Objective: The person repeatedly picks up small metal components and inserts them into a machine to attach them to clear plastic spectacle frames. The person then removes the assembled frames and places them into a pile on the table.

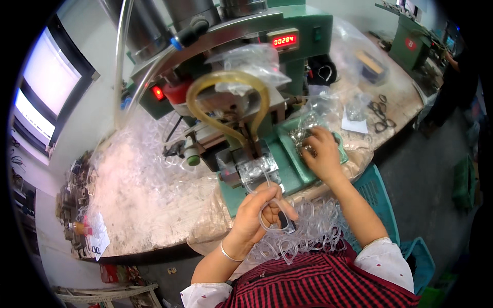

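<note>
My left hand (255, 212) grips a clear plastic loop (269, 206) in front of the press. A dark piece (283, 220) shows at the loop's lower side, by my fingers. Part of the clear tubing reaches up to the shiny metal work plate (252, 169) under the machine head. My right hand (324, 153) dips into a green tray (308, 177) of small metal parts (298, 137). Its fingers are curled down among the parts, and whatever they pinch is hidden. Below my hands, many clear plastic loops (310, 220) lie heaped at my lap.
The green press (308, 36) carries a bent yellow hose (228, 77) and a lit red display (283, 40). More clear loops (138, 174) spread over the table at left. Scissors (382, 115) lie at right. Teal baskets (379, 197) stand beside me; another person (448, 87) is far right.
</note>
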